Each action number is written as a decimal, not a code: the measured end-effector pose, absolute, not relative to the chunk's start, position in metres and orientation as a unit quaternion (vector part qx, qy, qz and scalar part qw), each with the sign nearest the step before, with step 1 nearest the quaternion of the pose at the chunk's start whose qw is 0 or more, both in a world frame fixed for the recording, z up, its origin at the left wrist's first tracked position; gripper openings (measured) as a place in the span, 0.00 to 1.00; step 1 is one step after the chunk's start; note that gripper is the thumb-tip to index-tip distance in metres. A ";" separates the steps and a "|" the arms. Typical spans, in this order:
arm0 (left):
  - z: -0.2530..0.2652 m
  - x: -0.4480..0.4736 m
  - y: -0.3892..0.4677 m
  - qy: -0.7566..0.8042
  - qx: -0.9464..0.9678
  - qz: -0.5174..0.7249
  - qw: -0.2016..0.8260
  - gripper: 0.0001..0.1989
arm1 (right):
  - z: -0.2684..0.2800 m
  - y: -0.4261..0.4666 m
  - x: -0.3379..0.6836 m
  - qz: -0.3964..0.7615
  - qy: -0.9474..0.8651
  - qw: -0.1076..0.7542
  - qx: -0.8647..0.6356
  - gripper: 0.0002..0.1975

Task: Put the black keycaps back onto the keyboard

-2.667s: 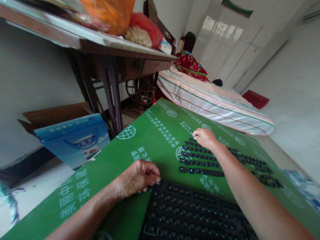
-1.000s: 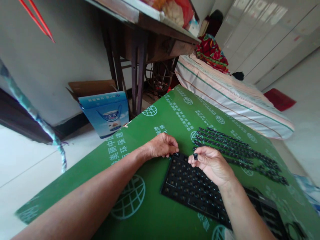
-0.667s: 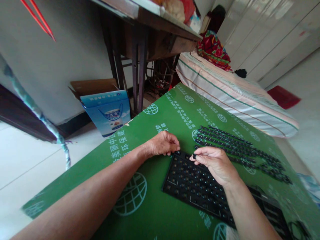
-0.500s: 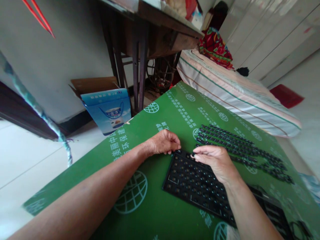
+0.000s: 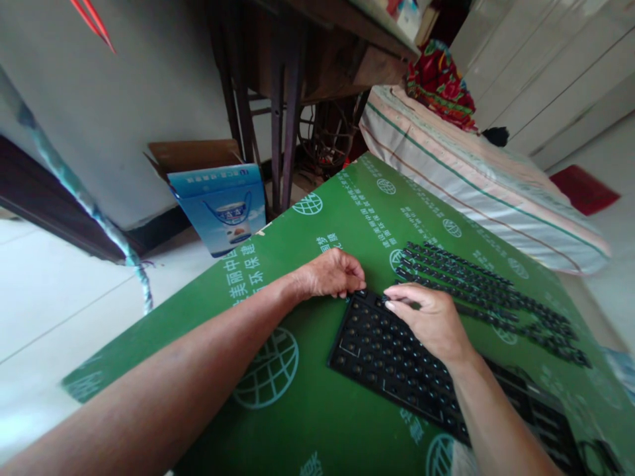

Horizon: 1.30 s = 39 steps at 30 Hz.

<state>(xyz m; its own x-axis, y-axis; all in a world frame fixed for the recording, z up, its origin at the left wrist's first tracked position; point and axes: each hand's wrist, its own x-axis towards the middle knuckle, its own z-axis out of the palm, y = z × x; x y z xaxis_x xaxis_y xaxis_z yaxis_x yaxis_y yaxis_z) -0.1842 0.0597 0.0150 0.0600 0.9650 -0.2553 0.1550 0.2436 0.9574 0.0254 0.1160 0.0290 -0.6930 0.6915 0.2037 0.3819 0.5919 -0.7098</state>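
Observation:
A black keyboard (image 5: 391, 354) lies at a slant on a green board, most of its key positions bare of caps. At its far left corner, my left hand (image 5: 337, 274) has its fingers curled together by a keycap (image 5: 362, 293); whatever they grip is hidden. My right hand (image 5: 429, 317) reaches over the top row, with thumb and fingertips pinching a small black keycap (image 5: 385, 299) at the keyboard's upper edge. Beyond it, rows of loose black keycaps (image 5: 456, 277) are laid out on the board.
The green board (image 5: 312, 410) bears printed globes and lettering. A blue carton (image 5: 223, 208) stands on the floor past its left edge, near a dark wooden table (image 5: 337, 59). A striped mattress (image 5: 471, 178) lies behind the board. A cable (image 5: 595, 453) shows at lower right.
The whole view has shifted slightly. My right hand's pinch has come down closer to the keyboard's top row with the keycap; my left hand stays at the corner.

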 end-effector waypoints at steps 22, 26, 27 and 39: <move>0.014 -0.182 0.060 0.557 0.505 0.391 0.531 0.02 | 0.030 0.105 0.024 0.042 -0.970 0.178 -0.163 0.11; 0.013 -0.182 0.060 0.555 0.508 0.393 0.528 0.03 | 0.029 0.107 0.025 0.053 -0.971 0.171 -0.158 0.12; 0.013 -0.182 0.060 0.555 0.509 0.394 0.527 0.03 | 0.028 0.107 0.025 0.055 -0.971 0.173 -0.157 0.13; 0.010 -0.182 0.061 0.562 0.529 0.382 0.507 0.04 | 0.020 0.103 0.031 0.102 -0.947 0.240 -0.188 0.12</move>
